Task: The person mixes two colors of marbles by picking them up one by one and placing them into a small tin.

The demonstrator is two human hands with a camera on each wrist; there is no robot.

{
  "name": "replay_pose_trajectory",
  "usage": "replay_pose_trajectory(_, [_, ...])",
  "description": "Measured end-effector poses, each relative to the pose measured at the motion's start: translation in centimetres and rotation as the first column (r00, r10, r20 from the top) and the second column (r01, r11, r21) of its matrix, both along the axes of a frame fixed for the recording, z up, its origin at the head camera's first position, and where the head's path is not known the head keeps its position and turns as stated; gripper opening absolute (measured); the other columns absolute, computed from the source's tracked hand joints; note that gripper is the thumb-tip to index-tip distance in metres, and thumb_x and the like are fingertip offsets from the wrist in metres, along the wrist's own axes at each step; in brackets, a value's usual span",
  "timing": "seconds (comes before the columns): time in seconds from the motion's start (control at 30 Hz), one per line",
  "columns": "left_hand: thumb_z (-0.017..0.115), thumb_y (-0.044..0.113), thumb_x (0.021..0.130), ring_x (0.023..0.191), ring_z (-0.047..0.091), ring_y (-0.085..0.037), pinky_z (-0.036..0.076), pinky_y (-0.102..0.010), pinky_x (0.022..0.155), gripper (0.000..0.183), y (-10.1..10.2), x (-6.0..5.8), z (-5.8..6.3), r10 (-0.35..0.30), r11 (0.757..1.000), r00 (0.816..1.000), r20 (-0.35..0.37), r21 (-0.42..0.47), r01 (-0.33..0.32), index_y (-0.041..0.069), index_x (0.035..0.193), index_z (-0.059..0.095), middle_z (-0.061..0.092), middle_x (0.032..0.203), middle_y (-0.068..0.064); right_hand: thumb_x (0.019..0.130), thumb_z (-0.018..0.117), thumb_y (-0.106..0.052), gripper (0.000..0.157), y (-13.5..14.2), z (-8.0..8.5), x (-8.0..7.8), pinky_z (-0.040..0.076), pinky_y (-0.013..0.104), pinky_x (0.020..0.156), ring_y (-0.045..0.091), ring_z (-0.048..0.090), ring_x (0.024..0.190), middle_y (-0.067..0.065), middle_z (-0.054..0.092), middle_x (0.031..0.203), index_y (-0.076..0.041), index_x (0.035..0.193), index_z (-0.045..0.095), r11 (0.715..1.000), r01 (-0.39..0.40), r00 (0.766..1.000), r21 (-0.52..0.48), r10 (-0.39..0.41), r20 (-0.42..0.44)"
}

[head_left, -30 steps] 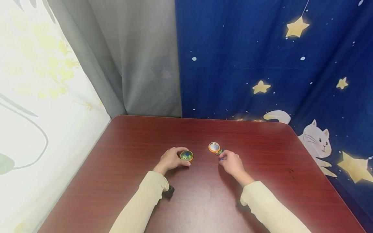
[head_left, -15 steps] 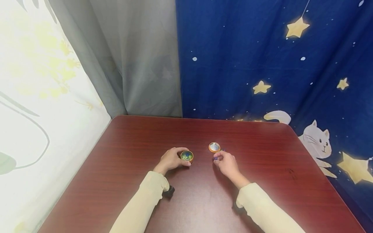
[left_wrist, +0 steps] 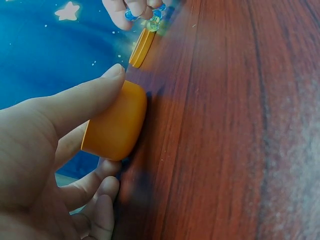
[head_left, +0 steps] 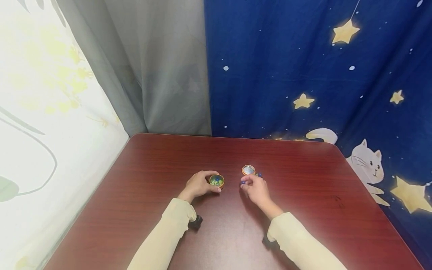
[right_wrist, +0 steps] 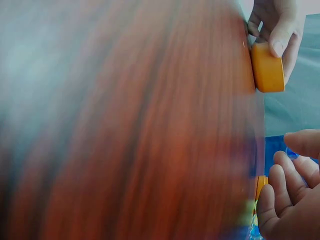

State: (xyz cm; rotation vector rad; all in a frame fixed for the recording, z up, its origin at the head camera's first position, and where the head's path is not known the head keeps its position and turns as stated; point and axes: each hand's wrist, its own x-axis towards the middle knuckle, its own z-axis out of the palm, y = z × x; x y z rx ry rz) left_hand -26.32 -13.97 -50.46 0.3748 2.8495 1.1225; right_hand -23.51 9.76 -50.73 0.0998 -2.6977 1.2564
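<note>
My left hand grips a small round orange jar on the table, thumb on one side and fingers on the other. Green and blue beads show inside the jar; from the left wrist only its smooth orange outside is visible. Between thumb and fingertips, my right hand pinches a blue bead, a short way right of the jar. Just beyond that hand lies an orange lid with a silvery inside. Several blue and greenish beads lie next to the lid, partly hidden by the right hand.
A dark red wooden table carries everything. Behind it hang a grey curtain and a blue star-patterned curtain. A pale patterned surface borders the table's left side.
My right hand has moved left from the loose beads toward the jar, carrying the blue bead. The left hand and jar have stayed in place.
</note>
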Motion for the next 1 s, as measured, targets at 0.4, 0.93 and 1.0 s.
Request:
replay_pose_trajectory(0.4, [0.091,0.043,0.062,0.085,0.058,-0.012,0.044,-0.040,0.075,0.060,0.0,-0.2,-0.4,0.008,1.000,1.000,0.008,-0.001,-0.008,0.033,0.116,0.068,0.066,0.092,0.010,0.078,0.078,-0.004,0.015,-2.7,-0.5,-0.4,0.050,0.031,0.065,0.012,0.062,0.069,-0.004,0.063,0.073,-0.008,0.091,0.071,0.996,-0.068,0.998,-0.058,0.067,-0.006])
replay_pose_trajectory(0.93, [0.090,0.042,0.063,0.086,0.059,-0.012,0.044,-0.039,0.076,0.056,0.0,-0.2,0.0,-0.009,1.000,1.000,0.000,0.011,0.009,0.031,0.114,0.069,0.068,0.095,0.008,0.076,0.078,0.000,0.018,-4.8,-0.7,-0.7,0.049,0.030,0.060,0.011,0.060,0.064,-0.003,0.065,0.068,-0.009,0.090,0.072,0.983,-0.127,0.991,-0.128,0.121,-0.055])
replay_pose_trajectory(1.0, [0.090,0.042,0.063,0.085,0.059,-0.012,0.044,-0.039,0.076,0.055,0.0,-0.2,-0.1,-0.009,1.000,1.000,0.002,0.013,0.009,0.031,0.113,0.069,0.068,0.095,0.008,0.076,0.078,-0.001,0.018,-5.0,-0.7,-0.7,0.049,0.030,0.059,0.010,0.060,0.062,-0.002,0.065,0.069,-0.009,0.092,0.073,0.982,-0.129,0.991,-0.138,0.123,-0.045])
